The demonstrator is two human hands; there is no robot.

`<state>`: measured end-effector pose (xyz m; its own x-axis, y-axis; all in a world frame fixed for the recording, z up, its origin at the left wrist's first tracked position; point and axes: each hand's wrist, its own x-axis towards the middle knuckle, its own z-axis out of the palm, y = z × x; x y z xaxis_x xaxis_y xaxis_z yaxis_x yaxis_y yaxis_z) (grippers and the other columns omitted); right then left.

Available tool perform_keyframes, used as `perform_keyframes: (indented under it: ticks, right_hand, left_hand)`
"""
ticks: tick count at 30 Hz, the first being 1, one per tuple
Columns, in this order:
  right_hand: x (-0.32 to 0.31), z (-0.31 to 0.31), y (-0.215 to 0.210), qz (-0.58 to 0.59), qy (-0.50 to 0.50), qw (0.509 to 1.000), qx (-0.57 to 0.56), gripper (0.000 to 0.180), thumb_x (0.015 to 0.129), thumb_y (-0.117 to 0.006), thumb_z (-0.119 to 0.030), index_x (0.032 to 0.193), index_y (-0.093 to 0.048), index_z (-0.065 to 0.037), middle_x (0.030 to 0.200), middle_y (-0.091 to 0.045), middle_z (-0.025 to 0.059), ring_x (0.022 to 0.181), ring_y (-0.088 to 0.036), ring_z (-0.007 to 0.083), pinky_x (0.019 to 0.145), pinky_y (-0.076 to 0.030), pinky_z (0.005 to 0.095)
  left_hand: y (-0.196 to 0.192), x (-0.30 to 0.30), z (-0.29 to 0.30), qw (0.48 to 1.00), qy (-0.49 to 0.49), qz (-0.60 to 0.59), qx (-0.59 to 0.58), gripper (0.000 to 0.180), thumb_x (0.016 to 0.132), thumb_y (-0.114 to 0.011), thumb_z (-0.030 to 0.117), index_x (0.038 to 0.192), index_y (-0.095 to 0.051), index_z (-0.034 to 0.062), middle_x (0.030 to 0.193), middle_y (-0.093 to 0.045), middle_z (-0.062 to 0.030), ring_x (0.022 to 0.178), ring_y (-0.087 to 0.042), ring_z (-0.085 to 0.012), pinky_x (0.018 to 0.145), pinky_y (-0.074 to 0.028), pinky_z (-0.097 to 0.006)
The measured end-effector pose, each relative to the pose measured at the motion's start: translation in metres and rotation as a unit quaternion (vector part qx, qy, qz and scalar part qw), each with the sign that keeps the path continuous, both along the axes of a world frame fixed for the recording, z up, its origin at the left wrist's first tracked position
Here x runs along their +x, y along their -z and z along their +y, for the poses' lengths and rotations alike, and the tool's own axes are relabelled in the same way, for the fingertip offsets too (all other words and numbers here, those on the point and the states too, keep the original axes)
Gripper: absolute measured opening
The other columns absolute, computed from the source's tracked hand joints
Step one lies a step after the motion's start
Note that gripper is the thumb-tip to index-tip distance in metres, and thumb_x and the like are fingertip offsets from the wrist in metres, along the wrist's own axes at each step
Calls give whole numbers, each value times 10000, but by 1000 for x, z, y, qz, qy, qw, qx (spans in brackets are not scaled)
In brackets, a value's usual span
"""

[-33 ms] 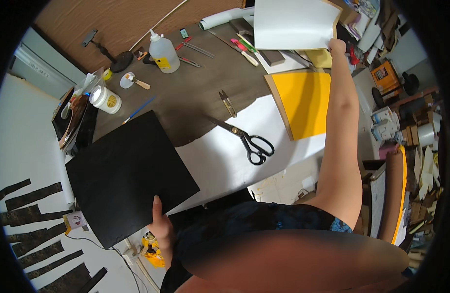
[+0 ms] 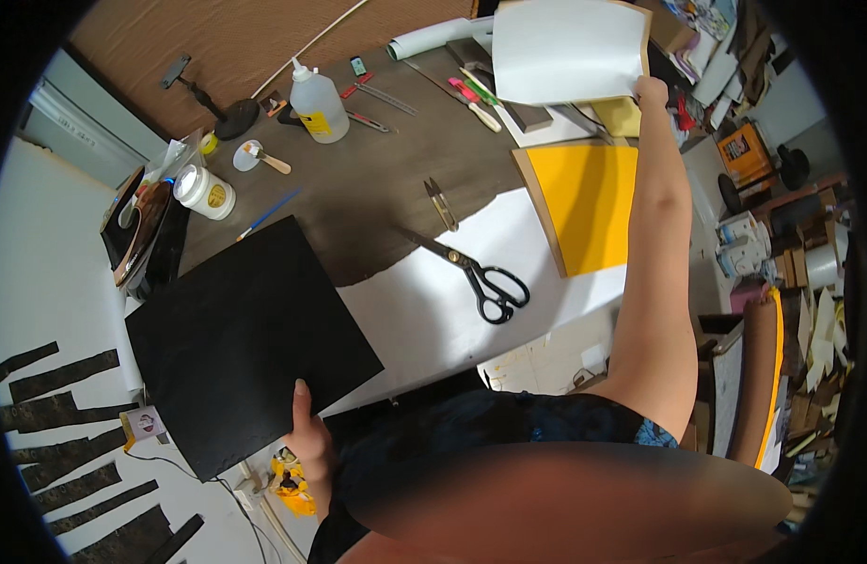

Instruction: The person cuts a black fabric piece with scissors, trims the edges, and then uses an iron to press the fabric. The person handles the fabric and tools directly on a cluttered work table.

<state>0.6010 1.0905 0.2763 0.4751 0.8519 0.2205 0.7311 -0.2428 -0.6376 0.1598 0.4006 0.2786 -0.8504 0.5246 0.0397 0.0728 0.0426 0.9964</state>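
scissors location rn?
Head view: the black-handled scissors lie right of centre on the white sheet, between the black board and the yellow panel.

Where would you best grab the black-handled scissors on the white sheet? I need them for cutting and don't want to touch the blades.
Take the scissors by the black finger loops, the end nearest the table's front edge. They lie flat and closed, blades pointing away toward the brown tabletop, so coming from the near side likely meets the handles first. Nothing lies on them.
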Motion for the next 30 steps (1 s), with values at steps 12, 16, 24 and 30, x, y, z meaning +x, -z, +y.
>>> perform_keyframes:
  ticks: [12, 16, 24, 30]
  right_hand:
    - [-68, -84, -3, -272, -224, 898, 264, 127, 786, -638, -190, 818, -606, -72, 780, -627, 140, 778, -626, 333, 682, -499, 407]
    - [-58, -134, 29, -303, -309, 899, -70, 274, 699, -714, -279, 848, -684, -50, 826, -664, 196, 813, -639, 343, 745, -505, 416]
    - [-44, -142, 38, -244, -416, 864, 141, 247, 819, -651, -132, 1024, -616, 1, 974, -595, 152, 873, -620, 332, 774, -490, 375]
    - [-68, -168, 22, -153, -485, 855, 100, 204, 866, -618, -154, 1008, -636, -8, 987, -624, 140, 859, -627, 264, 779, -490, 354]
  left_hand:
    - [-1, 10, 27, 992, -32, -74, 92, 391, 836, -639, 0, 1206, -514, -24, 1172, -569, -115, 1059, -552, -205, 962, -411, -292]
    - [-1, 17, 29, 988, -1, -106, 108, 406, 816, -655, -16, 1201, -524, -17, 1184, -561, -98, 1068, -547, -198, 959, -411, -287]
    - [-15, 50, 7, 987, -21, -116, 107, 391, 810, -660, -27, 1182, -543, 2, 1160, -575, -87, 1033, -561, -181, 939, -425, -266]
    - [-32, 77, -17, 981, -51, -142, 126, 383, 800, -657, -47, 1164, -547, -4, 1125, -586, -83, 997, -571, -177, 924, -432, -274]
